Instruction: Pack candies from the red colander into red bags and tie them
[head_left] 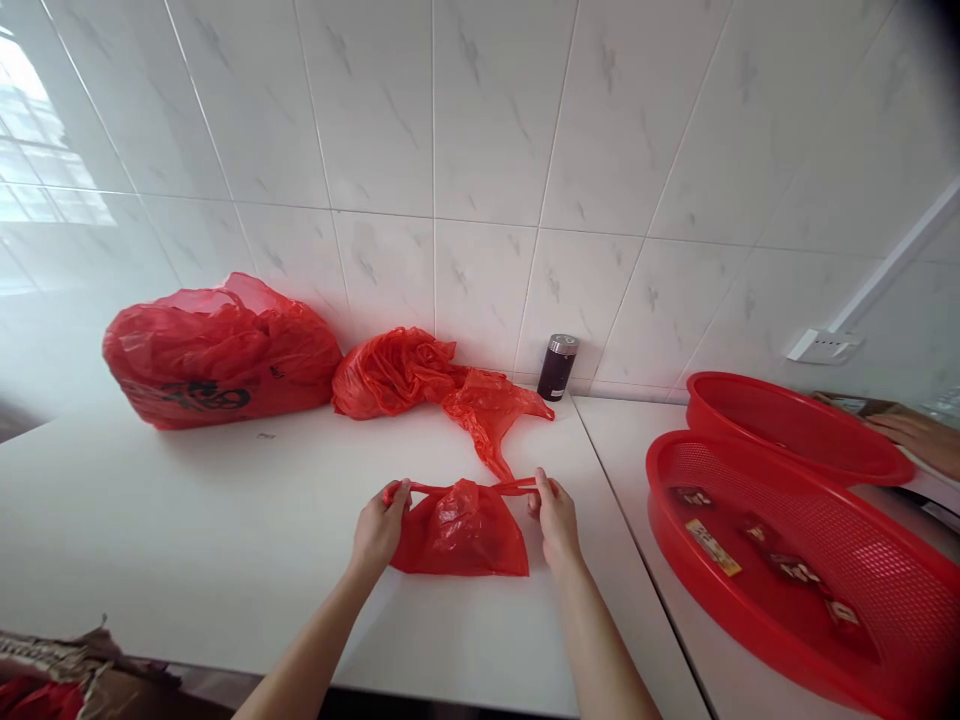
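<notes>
A small red plastic bag lies on the white table in front of me, bulging in its middle; its contents are hidden. My left hand is closed round one twisted handle of it. On the other side my right hand pinches the opposite handle. Both handles are stretched out sideways, and the bag's top is gathered between them. Just behind, the tail of a crumpled red plastic bag reaches down to the small bag's top edge.
A large full red bag and a bunched red bag stand along the tiled wall, near a dark flask. To the right are two red baskets, the nearer holding several small packets. Another person's hand shows far right. A torn carton is lower left.
</notes>
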